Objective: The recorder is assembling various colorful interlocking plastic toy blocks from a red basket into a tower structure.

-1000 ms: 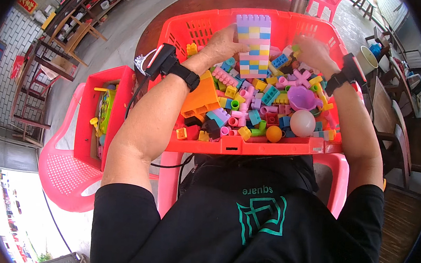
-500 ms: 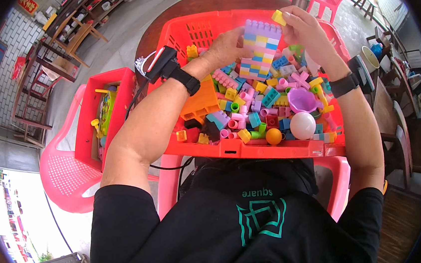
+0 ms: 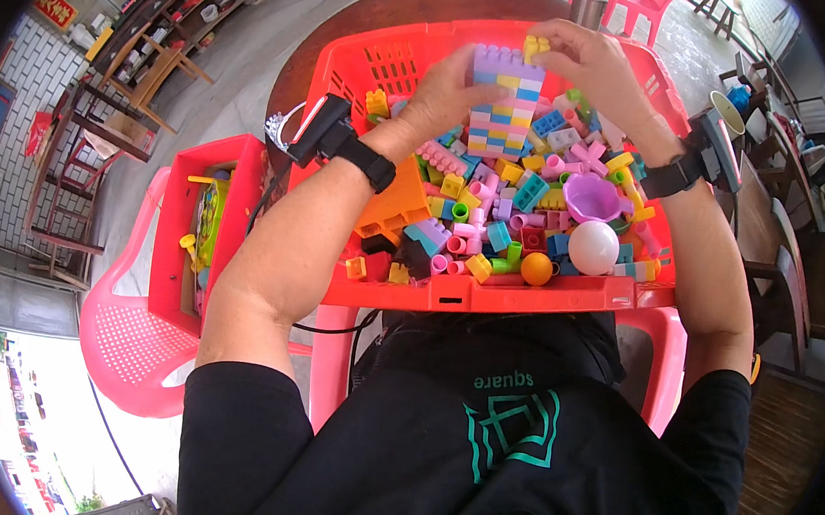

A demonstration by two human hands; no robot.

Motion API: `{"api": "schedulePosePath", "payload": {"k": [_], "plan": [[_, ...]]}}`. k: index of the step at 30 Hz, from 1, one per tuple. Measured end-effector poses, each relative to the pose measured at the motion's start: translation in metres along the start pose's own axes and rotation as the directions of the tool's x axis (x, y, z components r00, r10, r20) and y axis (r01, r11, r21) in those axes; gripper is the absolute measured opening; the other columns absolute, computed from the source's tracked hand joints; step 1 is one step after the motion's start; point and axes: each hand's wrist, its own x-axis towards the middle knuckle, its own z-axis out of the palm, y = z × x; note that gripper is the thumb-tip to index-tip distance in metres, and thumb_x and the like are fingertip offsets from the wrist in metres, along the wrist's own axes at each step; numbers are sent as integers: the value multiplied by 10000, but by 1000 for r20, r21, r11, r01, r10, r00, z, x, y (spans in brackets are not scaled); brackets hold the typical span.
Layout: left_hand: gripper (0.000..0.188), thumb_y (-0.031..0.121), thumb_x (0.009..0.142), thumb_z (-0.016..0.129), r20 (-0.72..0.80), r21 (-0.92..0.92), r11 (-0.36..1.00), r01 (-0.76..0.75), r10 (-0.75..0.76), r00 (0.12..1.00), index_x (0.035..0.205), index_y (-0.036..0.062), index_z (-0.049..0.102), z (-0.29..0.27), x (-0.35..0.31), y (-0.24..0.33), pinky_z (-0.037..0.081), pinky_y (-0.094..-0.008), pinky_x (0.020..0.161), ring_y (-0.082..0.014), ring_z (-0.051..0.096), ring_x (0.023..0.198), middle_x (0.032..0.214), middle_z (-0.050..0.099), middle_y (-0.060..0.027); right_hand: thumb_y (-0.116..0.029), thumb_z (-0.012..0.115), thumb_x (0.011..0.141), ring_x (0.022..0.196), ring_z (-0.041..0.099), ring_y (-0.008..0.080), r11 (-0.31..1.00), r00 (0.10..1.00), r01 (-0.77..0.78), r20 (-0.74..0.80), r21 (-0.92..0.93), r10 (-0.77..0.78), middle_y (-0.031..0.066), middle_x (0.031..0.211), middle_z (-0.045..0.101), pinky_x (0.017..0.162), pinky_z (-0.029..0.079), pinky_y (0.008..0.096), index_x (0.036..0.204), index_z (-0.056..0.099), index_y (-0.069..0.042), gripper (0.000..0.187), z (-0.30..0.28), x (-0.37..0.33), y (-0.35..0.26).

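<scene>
A tall stack of toy building blocks (image 3: 499,118), in rows of purple, blue, yellow and pink, stands over the loose blocks in the red basket (image 3: 391,57). My left hand (image 3: 452,89) is wrapped round its left side, the thumb across the front. At the top right corner of the stack, my right hand (image 3: 579,64) pinches a small yellow block (image 3: 536,47) between thumb and fingers. That block touches or nearly touches the purple top row; which of the two I cannot tell.
Among the loose blocks are a purple bowl (image 3: 591,197), a white ball (image 3: 593,247), an orange ball (image 3: 536,268) and a large orange block (image 3: 400,202). A red box (image 3: 168,270) of toys rests on a pink chair (image 3: 122,330) at left. Behind the basket stands a flask (image 3: 588,3).
My right hand has brought the yellow block slightly left and down onto the stack's top right corner. The left hand and the stack have shifted slightly.
</scene>
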Motion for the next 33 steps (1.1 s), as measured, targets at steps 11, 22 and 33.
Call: {"api": "schedulePosePath", "payload": {"k": [11,22,33], "plan": [[415,133,745,693,39,-9,998,60,-59,997,1089,10,497,2,6,-6,477,-287,795,-150,594,904,975,614,-85,-213,651,806,766,637,210,985,999,28,38,-173,-22,115,841,642,685,527,293,996,581,-72,247,-4,-2,1],[397,91,760,691,37,37,998,43,-45,998,1081,3,475,6,4,-7,496,-280,762,-137,589,868,962,603,-63,-197,678,780,716,618,220,973,996,83,51,-213,-74,113,804,627,653,513,298,957,585,-60,242,-6,2,0],[464,307,703,699,-90,162,982,92,-78,993,1041,36,531,13,-2,-6,467,-377,741,-299,619,840,911,636,-148,-152,690,742,691,585,206,988,980,-71,178,-138,95,118,743,589,625,471,309,872,561,-23,224,-10,9,-3]]}}
